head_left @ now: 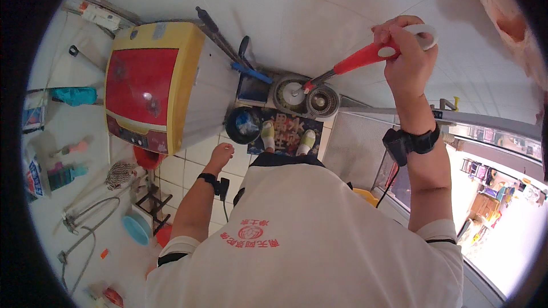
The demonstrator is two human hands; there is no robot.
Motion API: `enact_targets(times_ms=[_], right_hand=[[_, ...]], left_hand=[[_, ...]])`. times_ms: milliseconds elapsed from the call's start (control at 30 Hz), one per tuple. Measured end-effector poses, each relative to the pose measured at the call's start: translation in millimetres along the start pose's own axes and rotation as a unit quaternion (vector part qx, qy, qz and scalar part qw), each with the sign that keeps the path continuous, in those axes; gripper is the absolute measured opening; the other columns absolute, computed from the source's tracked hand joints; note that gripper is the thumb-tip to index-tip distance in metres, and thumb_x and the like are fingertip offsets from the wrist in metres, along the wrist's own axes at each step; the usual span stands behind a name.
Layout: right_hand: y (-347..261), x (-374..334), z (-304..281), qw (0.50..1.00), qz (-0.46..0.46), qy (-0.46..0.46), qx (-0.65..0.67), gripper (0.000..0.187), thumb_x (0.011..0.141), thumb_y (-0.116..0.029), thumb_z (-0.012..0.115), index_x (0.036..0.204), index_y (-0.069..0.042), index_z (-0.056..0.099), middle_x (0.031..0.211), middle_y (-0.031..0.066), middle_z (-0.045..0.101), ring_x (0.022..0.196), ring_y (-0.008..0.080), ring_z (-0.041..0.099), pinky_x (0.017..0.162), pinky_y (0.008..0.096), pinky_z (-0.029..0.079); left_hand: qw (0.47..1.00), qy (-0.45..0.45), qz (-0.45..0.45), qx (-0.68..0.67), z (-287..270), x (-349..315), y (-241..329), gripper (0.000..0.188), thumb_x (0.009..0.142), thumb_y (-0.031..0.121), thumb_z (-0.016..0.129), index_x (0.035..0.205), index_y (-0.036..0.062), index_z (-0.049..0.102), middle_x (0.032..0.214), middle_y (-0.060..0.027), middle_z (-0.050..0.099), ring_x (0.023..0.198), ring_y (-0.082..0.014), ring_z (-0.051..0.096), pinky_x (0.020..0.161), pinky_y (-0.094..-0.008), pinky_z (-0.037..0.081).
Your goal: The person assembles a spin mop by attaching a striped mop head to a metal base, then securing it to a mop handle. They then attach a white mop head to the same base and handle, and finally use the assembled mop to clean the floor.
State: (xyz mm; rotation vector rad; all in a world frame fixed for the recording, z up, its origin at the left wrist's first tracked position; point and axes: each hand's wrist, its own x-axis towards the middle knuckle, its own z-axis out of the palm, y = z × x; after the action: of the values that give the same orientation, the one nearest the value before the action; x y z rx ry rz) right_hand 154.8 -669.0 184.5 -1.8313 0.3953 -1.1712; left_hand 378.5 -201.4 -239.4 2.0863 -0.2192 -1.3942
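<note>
My right hand is raised and closed around the red and white handle of a spin mop. The mop's shaft runs down to the grey mop bucket on the floor, its head hidden in the left basin. My left hand hangs at my side with loose fingers and holds nothing. It hovers near a black bucket. Both wrists carry black bands. My feet in pale slippers stand on a dark patterned mat.
A yellow and red top-loading washing machine stands at my left. Long-handled tools lean against the tiled wall behind it. A blue basin, hoses and bottles lie at the left. A glass door frame runs at my right.
</note>
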Motion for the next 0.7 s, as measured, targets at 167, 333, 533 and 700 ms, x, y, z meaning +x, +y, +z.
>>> enact_targets(times_ms=[167, 333, 533, 700], right_hand=[[-15.4, 5.5, -2.7, 0.998, 0.044, 0.023, 0.024, 0.013, 0.080, 0.011, 0.056, 0.083, 0.002, 0.065, 0.082, 0.0115, 0.063, 0.071, 0.0209, 0.067, 0.071, 0.0329, 0.058], [-27.7, 21.1, -18.0, 0.981, -0.100, -0.018, -0.166, 0.017, 0.073, 0.011, 0.056, 0.081, 0.000, 0.065, 0.082, 0.0093, 0.064, 0.073, 0.0218, 0.068, 0.070, 0.0320, 0.057], [-77.2, 64.8, -58.0, 0.986, 0.080, 0.042, 0.141, 0.016, 0.093, -0.010, 0.049, 0.089, 0.001, 0.059, 0.079, 0.0122, 0.059, 0.080, 0.0267, 0.059, 0.098, 0.0497, 0.051], [-142.5, 83.2, -68.7, 0.997, -0.062, 0.037, 0.012, 0.016, 0.093, -0.018, 0.061, 0.081, -0.007, 0.060, 0.067, 0.0053, 0.058, 0.065, 0.0196, 0.059, 0.083, 0.0414, 0.053]], left_hand=[[1.000, -0.002, 0.001, -0.003, 3.5, -0.9, 25.4, 0.034, 0.089, 0.024, 0.068, 0.115, 0.0013, 0.068, 0.094, -0.0096, 0.073, 0.080, -0.0194, 0.071, 0.073, -0.0313, 0.055], [1.000, -0.008, 0.008, 0.023, 4.5, -6.2, 39.1, 0.034, 0.090, 0.023, 0.067, 0.115, 0.0002, 0.068, 0.095, -0.0099, 0.073, 0.081, -0.0192, 0.072, 0.073, -0.0316, 0.055], [1.000, -0.006, -0.008, 0.029, 3.1, -8.9, 46.9, 0.033, 0.091, 0.023, 0.067, 0.115, -0.0008, 0.069, 0.096, -0.0102, 0.073, 0.080, -0.0193, 0.071, 0.072, -0.0320, 0.055], [1.000, -0.010, -0.010, 0.021, 5.6, -7.3, 54.2, 0.031, 0.092, 0.021, 0.068, 0.115, -0.0001, 0.068, 0.096, -0.0104, 0.073, 0.080, -0.0191, 0.071, 0.072, -0.0314, 0.055]])
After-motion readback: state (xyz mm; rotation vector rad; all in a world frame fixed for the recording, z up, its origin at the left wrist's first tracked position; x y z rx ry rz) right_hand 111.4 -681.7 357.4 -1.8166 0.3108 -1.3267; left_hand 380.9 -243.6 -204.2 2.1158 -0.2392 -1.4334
